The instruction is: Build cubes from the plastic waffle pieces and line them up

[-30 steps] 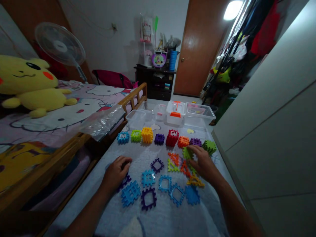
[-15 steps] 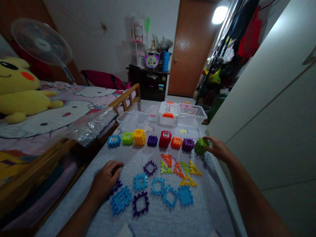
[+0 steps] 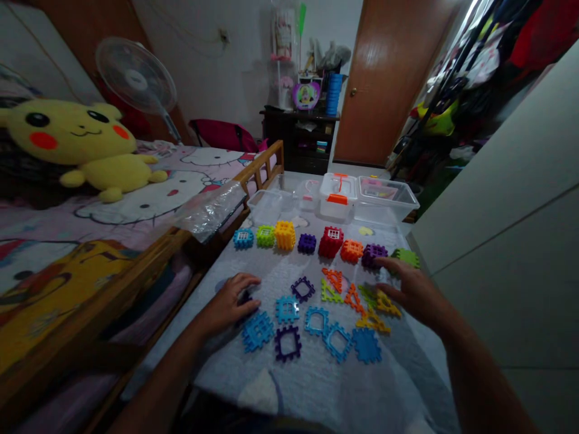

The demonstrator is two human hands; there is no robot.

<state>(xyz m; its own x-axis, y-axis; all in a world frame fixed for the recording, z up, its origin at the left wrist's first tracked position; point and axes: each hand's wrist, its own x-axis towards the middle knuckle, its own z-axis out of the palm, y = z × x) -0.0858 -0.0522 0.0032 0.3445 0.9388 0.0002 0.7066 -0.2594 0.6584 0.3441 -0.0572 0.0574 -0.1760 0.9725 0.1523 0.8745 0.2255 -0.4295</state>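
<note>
My left hand (image 3: 230,304) rests low over the cloth, fingers apart, with a dark purple frame piece partly hidden beneath it. Beside it lie a blue grid piece (image 3: 257,331), another blue window piece (image 3: 287,309) and a purple square frame (image 3: 287,343). My right hand (image 3: 414,292) hovers with thumb and fingers parted and nothing between them. Just behind it stands the green stack (image 3: 406,258), partly covered by the hand. A purple stack (image 3: 374,255) is near its fingertips, and a yellow triangle piece (image 3: 388,303) lies close to the thumb.
A row of stacked pieces, including a red stack (image 3: 331,242) and a yellow stack (image 3: 285,235), crosses the cloth. Clear plastic boxes (image 3: 386,202) stand behind. A wooden bed rail (image 3: 257,175) borders the left, a pale cabinet (image 3: 511,253) the right.
My right hand has let go of the green stack and come nearer, over the triangle pieces. The left hand's fingers have spread a little. The camera view has swung left.
</note>
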